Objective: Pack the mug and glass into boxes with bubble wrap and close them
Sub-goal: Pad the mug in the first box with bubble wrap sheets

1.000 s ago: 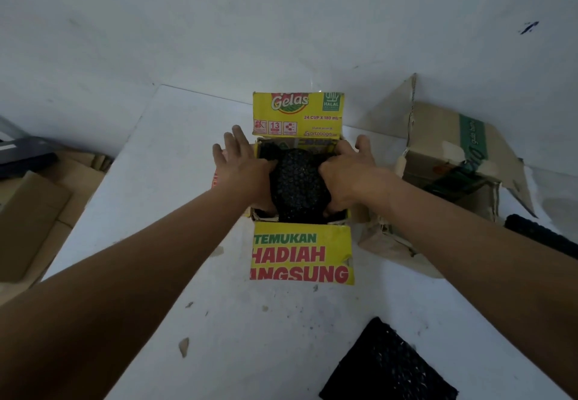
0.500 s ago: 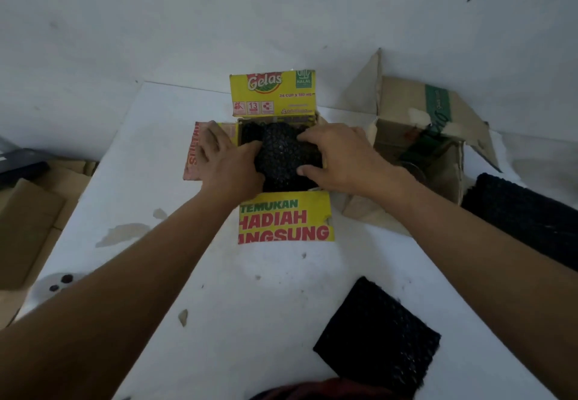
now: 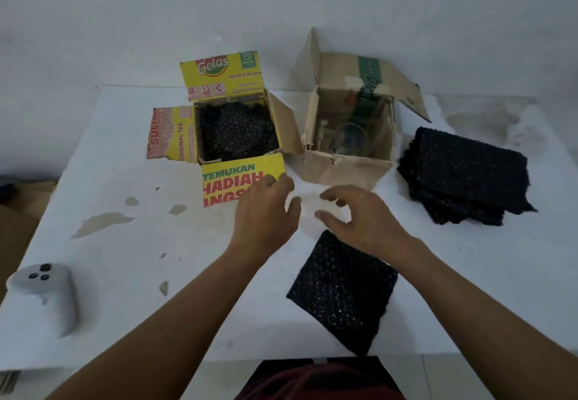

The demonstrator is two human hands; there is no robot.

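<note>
Nearest lies a flat black bubble-wrap square, a white handheld controller off left on the white table. Above it both hands hover with loose, spread fingers, empty — left hand, right hand. Behind, the open yellow carton holds a black wrapped bundle; the brown cardboard box holds a clear glass — spare black wrap sheets stacked beside it.

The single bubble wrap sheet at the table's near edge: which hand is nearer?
Right. The right hand hovers over the bubble wrap sheet's far corner; the left hand is beside it, by the yellow box flap.
</note>
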